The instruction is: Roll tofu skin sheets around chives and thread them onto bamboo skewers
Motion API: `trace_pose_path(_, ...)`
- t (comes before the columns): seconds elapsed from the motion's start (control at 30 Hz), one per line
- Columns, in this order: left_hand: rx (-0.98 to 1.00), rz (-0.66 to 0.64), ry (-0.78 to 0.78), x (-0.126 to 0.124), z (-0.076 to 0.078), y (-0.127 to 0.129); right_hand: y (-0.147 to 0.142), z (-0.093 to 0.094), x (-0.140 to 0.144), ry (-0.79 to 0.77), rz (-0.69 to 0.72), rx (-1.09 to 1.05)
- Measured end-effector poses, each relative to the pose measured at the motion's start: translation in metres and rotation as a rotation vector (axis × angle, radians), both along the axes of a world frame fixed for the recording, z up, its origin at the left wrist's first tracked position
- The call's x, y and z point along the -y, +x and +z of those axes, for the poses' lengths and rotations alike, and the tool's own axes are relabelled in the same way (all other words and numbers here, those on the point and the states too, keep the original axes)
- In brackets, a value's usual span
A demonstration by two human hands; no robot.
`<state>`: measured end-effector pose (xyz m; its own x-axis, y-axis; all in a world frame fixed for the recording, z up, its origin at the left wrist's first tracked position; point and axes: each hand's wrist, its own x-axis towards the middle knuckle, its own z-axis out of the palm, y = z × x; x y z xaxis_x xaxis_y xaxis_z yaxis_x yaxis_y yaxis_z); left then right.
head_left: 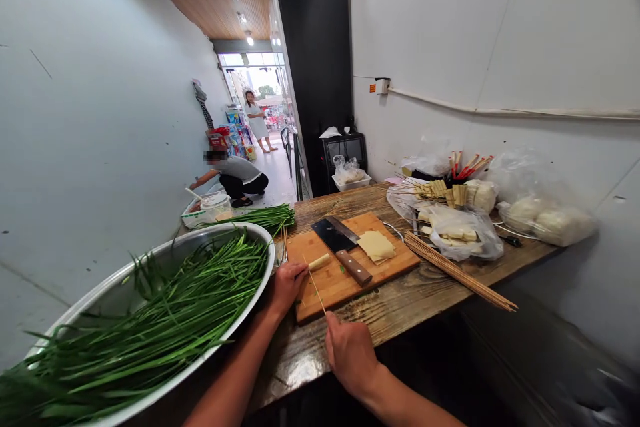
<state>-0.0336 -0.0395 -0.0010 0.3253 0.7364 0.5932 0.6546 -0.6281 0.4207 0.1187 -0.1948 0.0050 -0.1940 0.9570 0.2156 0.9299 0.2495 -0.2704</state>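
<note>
My left hand [290, 283] is closed on a rolled strip of tofu skin [319, 262] at the left edge of the wooden cutting board [313, 307]. Between the thumb and fingers of my right hand [353, 353] is a thin wooden skewer [316, 290], held near the board's front edge. The skewer slants up and crosses the roll; whether it passes through, I cannot tell. On the board lie a cleaver [354, 267] with a brown handle, a second dark-bladed knife [343, 228] partly beneath it, and a stack of thin pale yellow sheets [377, 245].
A big metal basin [265, 247] heaped with green chives [185, 320] stands at left. Loose skewers [460, 273] lie right of the board. Behind them are filled skewers [440, 192] and plastic bags [465, 230]. One person [240, 173] crouches beyond; another [257, 120] stands by the doorway.
</note>
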Motion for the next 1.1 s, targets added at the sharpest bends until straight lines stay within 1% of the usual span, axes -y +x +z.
trace_pose_path(0.07,0.003,0.014,0.078,0.002,0.003,0.002,0.004,0.001,0.001,0.051,0.025,0.026)
trace_pose_path(0.17,-0.026,0.027,0.165,0.002,0.015,0.015,0.013,0.005,-0.001,0.106,0.027,0.039)
trace_pose_path(0.3,-0.113,0.070,0.219,-0.006,0.038,0.044,0.035,0.021,-0.017,0.106,-0.079,0.027)
trace_pose_path(0.4,-0.166,0.118,0.274,-0.009,0.045,0.061,0.058,0.036,-0.042,0.083,-0.175,0.023)
trace_pose_path(0.5,-0.215,0.133,0.319,-0.004,0.039,0.065,0.077,0.045,-0.069,0.036,-0.261,0.056)
trace_pose_path(0.57,-0.249,0.119,0.327,0.001,0.030,0.060,0.084,0.046,-0.085,0.004,-0.295,0.062)
trace_pose_path(0.63,-0.275,0.099,0.322,0.008,0.021,0.053,0.087,0.045,-0.096,-0.021,-0.292,0.053)
trace_pose_path(0.7,-0.281,0.085,0.307,0.016,0.013,0.044,0.087,0.042,-0.101,-0.049,-0.280,0.056)
trace_pose_path(0.8,-0.255,0.071,0.283,0.028,0.005,0.031,0.093,0.036,-0.102,-0.054,-0.268,0.083)
trace_pose_path(0.87,-0.217,0.074,0.270,0.035,0.002,0.024,0.106,0.034,-0.100,-0.026,-0.286,0.094)
trace_pose_path(0.97,-0.154,0.082,0.246,0.042,0.001,0.017,0.139,0.032,-0.103,0.027,-0.322,0.072)
trace_pose_path(1.0,-0.138,0.076,0.235,0.044,0.001,0.016,0.151,0.031,-0.105,0.043,-0.308,0.060)
trace_pose_path(1.03,-0.124,0.066,0.223,0.045,0.002,0.016,0.162,0.030,-0.108,0.054,-0.262,0.050)
trace_pose_path(1.1,-0.107,0.036,0.198,0.046,0.006,0.018,0.179,0.026,-0.115,0.054,-0.132,0.038)
